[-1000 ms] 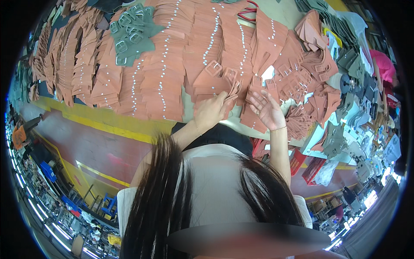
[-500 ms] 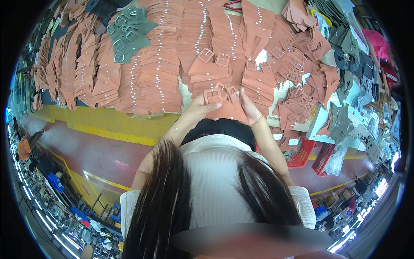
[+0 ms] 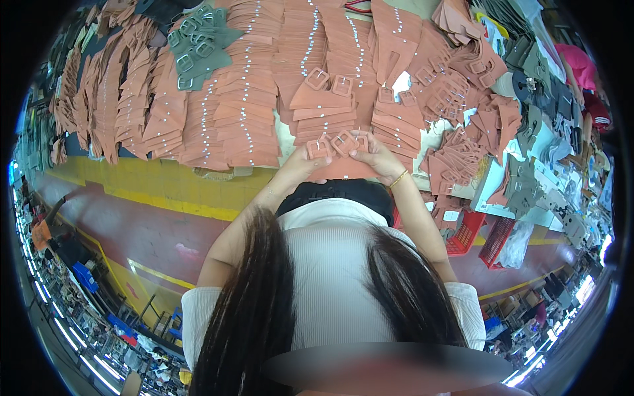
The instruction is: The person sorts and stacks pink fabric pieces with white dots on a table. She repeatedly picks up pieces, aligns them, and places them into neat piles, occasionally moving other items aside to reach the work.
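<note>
Head camera: both our hands grip a fan of salmon-pink, leather-like pieces with square metal-look buckles point(image 3: 338, 168)

Our left hand point(image 3: 305, 164) is closed on the fan's left side, thumb pressed on top near a buckle, fingers mostly hidden beneath. Our right hand point(image 3: 379, 159) pinches the opposite side, fingers bent, thumb by the rightmost buckle. The fan sits at the near edge of a cream tabletop point(image 3: 284, 135), before our black lower garment point(image 3: 333, 193); whether it touches the table, we cannot tell. Just beyond lies a stack of matching pieces point(image 3: 323, 113) with two square buckles at its far end. Overlapping rows of salmon-pink panels with white marks point(image 3: 244, 112) spread leftward, a heap of dark-green buckled pieces point(image 3: 205, 58) on top. To our right, we see a loose pile of buckled salmon pieces point(image 3: 441, 90) and, lower down, red plastic crates point(image 3: 465, 233).
</note>
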Available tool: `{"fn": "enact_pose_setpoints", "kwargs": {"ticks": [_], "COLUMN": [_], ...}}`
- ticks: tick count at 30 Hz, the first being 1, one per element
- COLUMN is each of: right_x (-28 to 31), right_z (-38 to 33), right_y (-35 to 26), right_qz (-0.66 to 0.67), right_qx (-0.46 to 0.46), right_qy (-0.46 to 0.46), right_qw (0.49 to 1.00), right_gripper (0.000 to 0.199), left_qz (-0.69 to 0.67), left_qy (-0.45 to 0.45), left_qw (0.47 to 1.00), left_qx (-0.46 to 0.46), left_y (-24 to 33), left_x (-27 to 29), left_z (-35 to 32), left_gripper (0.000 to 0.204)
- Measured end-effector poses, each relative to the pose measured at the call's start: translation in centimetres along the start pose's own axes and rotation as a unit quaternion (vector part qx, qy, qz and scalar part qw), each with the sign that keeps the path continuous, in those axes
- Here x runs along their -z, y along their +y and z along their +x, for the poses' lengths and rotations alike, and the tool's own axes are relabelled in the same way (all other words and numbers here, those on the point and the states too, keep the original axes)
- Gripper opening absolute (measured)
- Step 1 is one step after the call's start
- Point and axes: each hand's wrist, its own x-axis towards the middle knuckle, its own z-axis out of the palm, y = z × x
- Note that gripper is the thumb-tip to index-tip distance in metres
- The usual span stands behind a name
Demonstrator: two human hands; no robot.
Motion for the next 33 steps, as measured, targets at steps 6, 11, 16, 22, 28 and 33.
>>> {"fn": "enact_pose_setpoints", "kwargs": {"ticks": [6, 11, 16, 22, 28, 33], "right_x": [-0.9, -0.8, -0.8, -0.4, 0.3, 0.9], "right_z": [-0.1, 0.2, 0.2, -0.6, -0.7, -0.3], "right_y": [1.0, 1.9, 3.0, 2.9, 2.3, 2.0], "right_qz": [0.038, 0.075, 0.071, 0.072, 0.068, 0.029], "right_qx": [-0.024, 0.013, -0.014, -0.081, -0.065, -0.044], "right_qy": [0.018, 0.008, 0.04, 0.047, 0.049, 0.066], "right_qw": [0.999, 0.997, 0.997, 0.993, 0.994, 0.996], "right_gripper": [0.047, 0.045, 0.049, 0.052, 0.039, 0.03], "left_qz": [-0.006, -0.014, 0.017, 0.053, 0.075, 0.061], "left_qy": [-0.001, 0.017, -0.01, 0.014, 0.082, 0.114], "left_qw": [1.0, 0.999, 0.999, 0.998, 0.992, 0.973], "left_qx": [0.02, 0.036, 0.048, 0.031, -0.055, -0.192], "left_y": [-0.9, -0.1, 1.7, 4.8, 8.8, 11.7], "left_x": [0.8, 0.7, 0.5, 1.5, 4.6, 8.8], "left_z": [0.0, -0.3, -0.9, -2.1, -2.1, -1.1], "left_gripper": [0.061, 0.057, 0.051, 0.048, 0.04, 0.041]}}
